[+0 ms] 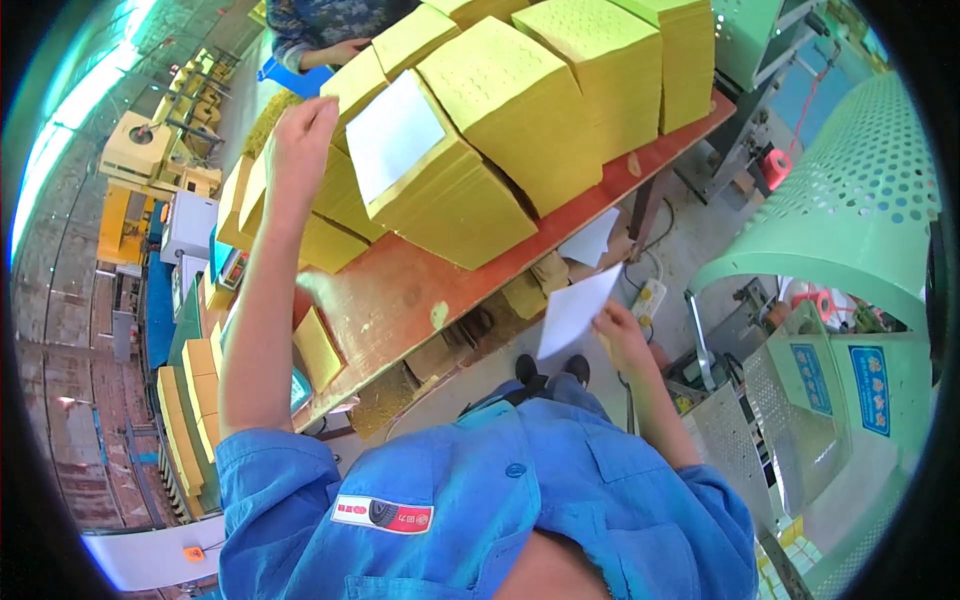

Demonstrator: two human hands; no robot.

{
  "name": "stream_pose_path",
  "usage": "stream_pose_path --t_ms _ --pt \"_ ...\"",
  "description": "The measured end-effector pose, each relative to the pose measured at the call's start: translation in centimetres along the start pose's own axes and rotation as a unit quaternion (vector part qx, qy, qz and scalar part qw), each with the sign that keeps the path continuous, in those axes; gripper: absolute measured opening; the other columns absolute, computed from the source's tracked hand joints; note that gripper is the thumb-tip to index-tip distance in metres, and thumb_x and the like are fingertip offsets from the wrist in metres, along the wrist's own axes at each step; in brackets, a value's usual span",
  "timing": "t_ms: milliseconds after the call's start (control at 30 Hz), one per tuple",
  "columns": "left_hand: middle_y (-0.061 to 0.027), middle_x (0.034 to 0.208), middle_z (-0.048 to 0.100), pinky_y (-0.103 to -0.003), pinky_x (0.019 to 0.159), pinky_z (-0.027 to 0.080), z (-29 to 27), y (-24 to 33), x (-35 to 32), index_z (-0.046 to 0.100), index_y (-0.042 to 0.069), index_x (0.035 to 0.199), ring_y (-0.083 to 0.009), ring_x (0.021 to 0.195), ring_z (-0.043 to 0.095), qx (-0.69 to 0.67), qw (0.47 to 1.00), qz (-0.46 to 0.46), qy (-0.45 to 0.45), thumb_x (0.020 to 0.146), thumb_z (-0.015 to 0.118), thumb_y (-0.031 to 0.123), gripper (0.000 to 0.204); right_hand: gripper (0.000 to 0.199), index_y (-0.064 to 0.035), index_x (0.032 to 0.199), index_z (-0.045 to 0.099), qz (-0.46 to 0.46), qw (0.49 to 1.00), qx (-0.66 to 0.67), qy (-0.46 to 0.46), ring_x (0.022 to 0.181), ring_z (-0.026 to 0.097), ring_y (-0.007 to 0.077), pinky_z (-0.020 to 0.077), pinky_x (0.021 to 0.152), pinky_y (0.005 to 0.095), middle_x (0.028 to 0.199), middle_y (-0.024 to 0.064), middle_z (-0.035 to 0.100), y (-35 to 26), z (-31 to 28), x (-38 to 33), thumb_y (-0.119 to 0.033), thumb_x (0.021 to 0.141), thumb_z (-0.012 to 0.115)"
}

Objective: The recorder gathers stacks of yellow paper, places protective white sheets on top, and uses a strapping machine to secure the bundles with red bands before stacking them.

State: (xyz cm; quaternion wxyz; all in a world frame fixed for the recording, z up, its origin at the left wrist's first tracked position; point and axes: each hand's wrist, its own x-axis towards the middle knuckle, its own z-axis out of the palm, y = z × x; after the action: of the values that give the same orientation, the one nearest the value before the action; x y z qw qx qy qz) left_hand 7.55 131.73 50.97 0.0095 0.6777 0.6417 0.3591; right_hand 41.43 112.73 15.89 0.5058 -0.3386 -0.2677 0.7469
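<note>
Right hand [624, 338] is pinching a white sheet [577, 314] just to its left by one edge, so slackening pressure could be letting it slip; left hand [304, 135] is curling near yellow stacks [455, 205], contents: cannot tell.

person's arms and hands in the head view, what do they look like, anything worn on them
Both the left hand and right hand are bare, with no gloves visible. The loose blue sleeves end around the elbows, matching the blue shirt.
</note>
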Motion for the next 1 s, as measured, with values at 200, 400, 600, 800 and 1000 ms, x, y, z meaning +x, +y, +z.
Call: stream_pose_path --t_ms 200,400,600,800,1000 --pt "-0.0182 0.109 0.063 -0.039 0.092 0.044 5.5 0.9 1.3 0.066 0.001 0.106 -0.0324 0.104 0.058 0.081 0.983 0.140 -0.084 0.092 0.052 0.030 0.035 0.019 -0.0008 0.106 0.059 -0.275 0.902 -0.323 -0.083 0.115 0.055 0.0252 0.0430 0.094 0.0331 0.129 0.0131 0.055 -8.1 7.5 6.0 -0.005 0.087 0.059" --pt "-0.0184 0.114 0.062 -0.042 0.090 0.045 7.3 1.3 -1.2 0.061 0.002 0.112 -0.0353 0.104 0.058 0.130 0.966 0.220 -0.032 0.095 0.047 0.028 0.034 0.010 -0.0004 0.091 0.055 -0.254 0.841 -0.478 -0.013 0.111 0.055 0.0357 0.0465 0.089 0.0398 0.127 0.0168 0.056 -8.0 11.2 8.6 -0.006 0.083 0.059" --pt "-0.0198 0.123 0.058 -0.038 0.099 0.041 3.8 2.8 -5.9 0.057 -0.001 0.118 -0.0351 0.113 0.056 0.054 0.968 0.175 -0.169 0.095 0.049 0.023 0.034 0.009 -0.0010 0.092 0.057 -0.276 0.862 -0.410 -0.116 0.110 0.057 0.0355 0.0451 0.091 0.0431 0.123 0.0177 0.059 -4.5 10.6 3.7 -0.005 0.084 0.058" --pt "-0.0185 0.134 0.051 -0.042 0.107 0.034 -1.4 3.0 -11.4 0.055 0.000 0.123 -0.0346 0.126 0.047 -0.002 0.959 0.172 -0.224 0.095 0.048 0.016 0.034 0.014 -0.0044 0.102 0.062 0.061 0.941 0.324 -0.069 0.111 0.057 0.0246 0.0428 0.096 0.0390 0.120 0.0089 0.062 1.5 9.2 0.0 -0.011 0.091 0.056" --pt "-0.0210 0.142 0.041 -0.041 0.108 0.032 -1.3 1.8 -11.4 0.057 0.009 0.127 -0.0365 0.131 0.040 0.124 0.949 0.242 -0.161 0.097 0.046 0.020 0.034 0.018 -0.0087 0.103 0.061 0.052 0.926 0.356 -0.112 0.088 0.061 0.0148 0.0495 0.076 0.0313 0.093 0.0030 0.064 3.6 12.8 1.6 -0.019 0.089 0.063"
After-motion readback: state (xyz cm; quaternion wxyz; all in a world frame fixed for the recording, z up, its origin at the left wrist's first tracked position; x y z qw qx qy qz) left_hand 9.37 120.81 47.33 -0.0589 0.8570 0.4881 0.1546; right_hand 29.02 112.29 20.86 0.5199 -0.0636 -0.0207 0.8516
